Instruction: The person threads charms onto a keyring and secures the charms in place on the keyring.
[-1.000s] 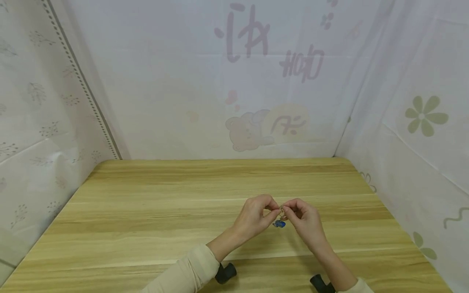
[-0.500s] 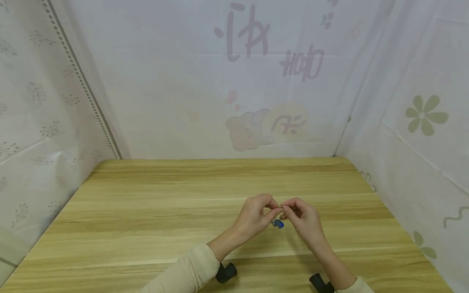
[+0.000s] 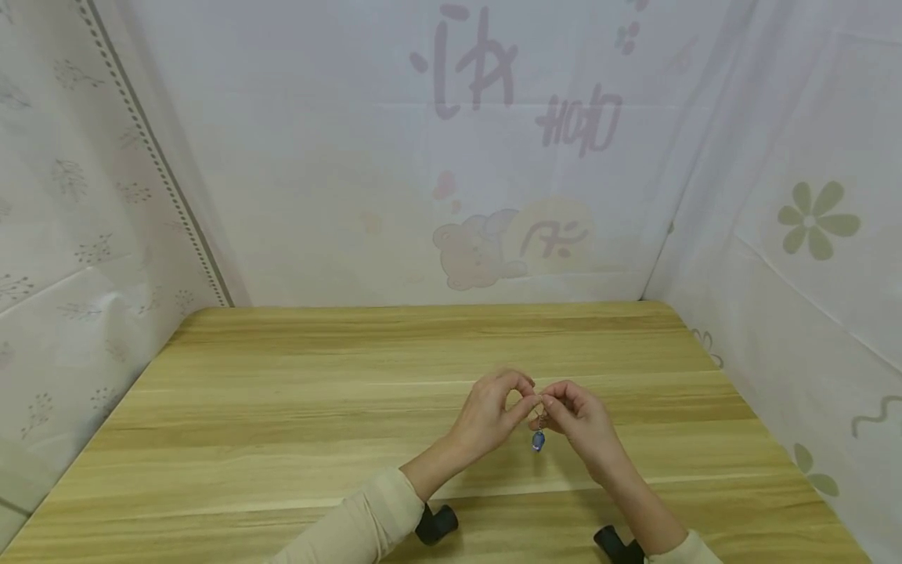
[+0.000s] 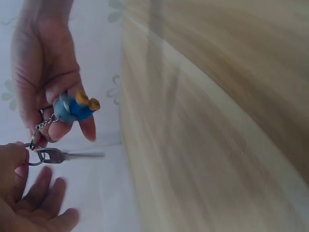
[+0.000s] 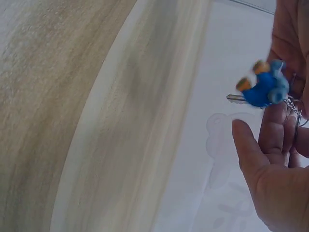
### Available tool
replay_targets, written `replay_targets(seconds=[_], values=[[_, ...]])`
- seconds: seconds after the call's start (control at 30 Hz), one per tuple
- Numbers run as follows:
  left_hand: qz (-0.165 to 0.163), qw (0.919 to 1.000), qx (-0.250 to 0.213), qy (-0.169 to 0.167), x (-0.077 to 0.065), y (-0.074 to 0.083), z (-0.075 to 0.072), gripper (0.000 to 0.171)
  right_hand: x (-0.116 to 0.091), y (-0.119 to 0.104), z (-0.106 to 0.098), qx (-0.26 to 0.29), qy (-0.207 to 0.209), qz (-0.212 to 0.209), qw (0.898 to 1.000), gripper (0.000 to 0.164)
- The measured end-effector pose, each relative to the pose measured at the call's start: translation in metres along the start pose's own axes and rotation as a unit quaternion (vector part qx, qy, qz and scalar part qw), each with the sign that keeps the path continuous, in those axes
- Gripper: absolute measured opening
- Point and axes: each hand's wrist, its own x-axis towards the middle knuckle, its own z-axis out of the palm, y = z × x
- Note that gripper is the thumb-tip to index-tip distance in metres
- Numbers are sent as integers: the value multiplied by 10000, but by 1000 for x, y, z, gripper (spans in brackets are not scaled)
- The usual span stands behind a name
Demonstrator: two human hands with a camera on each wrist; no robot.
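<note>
Both hands meet above the wooden table (image 3: 317, 439), right of centre in the head view. My left hand (image 3: 486, 411) pinches a split key ring (image 4: 34, 164) between thumb and forefinger, its other fingers loosely bent in the left wrist view. My right hand (image 3: 590, 427) pinches at the same ring from the other side. From the ring hangs a metal key (image 4: 54, 155). A short chain (image 4: 44, 123) links it to a small blue figurine charm (image 4: 73, 108) with orange feet. In the right wrist view the charm (image 5: 265, 91) overlaps the key's toothed blade (image 5: 235, 98).
Pale patterned cloth (image 3: 303, 157) hangs behind the table and along both sides. Black rounded pieces show beside the forearms, one near the left sleeve (image 3: 438, 525) and one near the right (image 3: 611, 540).
The blue charm has swung and turned, now hanging lower and straighter under the fingers. The left fingers have shifted slightly on the ring; both hands stay in nearly the same place.
</note>
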Motion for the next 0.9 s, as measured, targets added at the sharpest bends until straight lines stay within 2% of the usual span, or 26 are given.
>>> replay_targets(seconds=[0.07, 0.1, 0.17, 0.23, 0.37, 0.53, 0.7, 0.8, 0.9], values=[[-511, 9970, -471, -345, 1, 0, 1, 14, 0, -1, -1, 72, -91, 164, 9998, 22], [-793, 9927, -746, -516, 1, -1, 2, 16, 0, -1, -1, 70, -106, 242, 9996, 22], [-1339, 9808, -1182, -785, 2, -2, 3, 19, 0, -1, -3, 36, -168, 338, 9993, 23], [-1673, 9695, -1538, -915, 2, -3, 5, 22, 0, 0, -5, -41, -286, 392, 9988, 24], [-1932, 9582, -1849, -1015, 2, -6, 9, 22, 2, 8, -15, -371, -745, 478, 9954, 31], [-2346, 9416, -2054, -1270, 2, -14, 15, 20, 6, 21, -32, -855, -1391, 613, 9847, 38], [-2835, 9228, -2203, -1400, 6, -25, 24, 16, 11, 31, -43, -1354, -1689, 507, 9750, 33], [-2912, 9229, -2105, -1382, 11, -31, 29, 13, 17, 36, -48, -1852, -1615, 274, 9690, 27], [-2766, 9336, -1810, -1382, 18, -36, 34, 10, 24, 40, -51, -2562, -1361, -177, 9568, 19]])
